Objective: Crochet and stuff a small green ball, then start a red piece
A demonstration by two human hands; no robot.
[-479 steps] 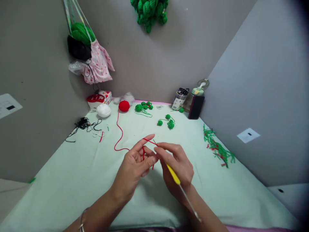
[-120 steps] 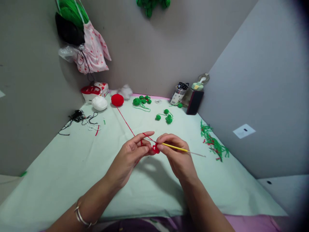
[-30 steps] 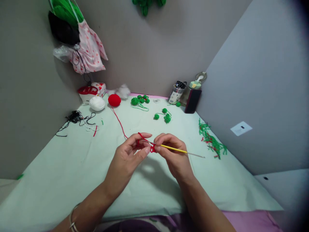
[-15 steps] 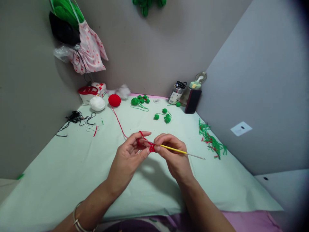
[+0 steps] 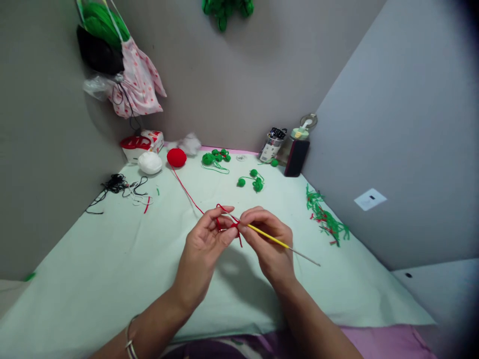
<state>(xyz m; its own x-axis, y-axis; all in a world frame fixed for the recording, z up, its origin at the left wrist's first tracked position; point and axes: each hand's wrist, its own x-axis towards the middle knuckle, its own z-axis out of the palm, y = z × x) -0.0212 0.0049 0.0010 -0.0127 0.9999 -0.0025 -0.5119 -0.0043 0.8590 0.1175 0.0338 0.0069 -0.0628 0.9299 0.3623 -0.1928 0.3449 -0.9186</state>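
Observation:
My left hand [image 5: 204, 244] pinches a small red crochet piece [image 5: 235, 228] between thumb and finger, with red yarn [image 5: 189, 195] looped over its index finger. That strand runs back across the table to a red yarn ball [image 5: 176, 157]. My right hand [image 5: 271, 242] grips a yellow-handled crochet hook [image 5: 279, 243], its tip at the red piece and its metal end pointing right and down. Both hands hover over the pale green table cover [image 5: 112, 259], nearly touching each other.
A white yarn ball [image 5: 149, 162] and a red-white box [image 5: 141, 144] sit at the back left, black thread [image 5: 112, 187] nearer left. Green crocheted balls [image 5: 251, 180], a tin of tools [image 5: 272, 145], a bottle [image 5: 302, 134], a dark case [image 5: 296, 157]. Green yarn scraps [image 5: 325, 219] lie right.
The hook's metal end has tipped lower to the right, and a short red tail now hangs below the piece. Both hands stay together at the same spot.

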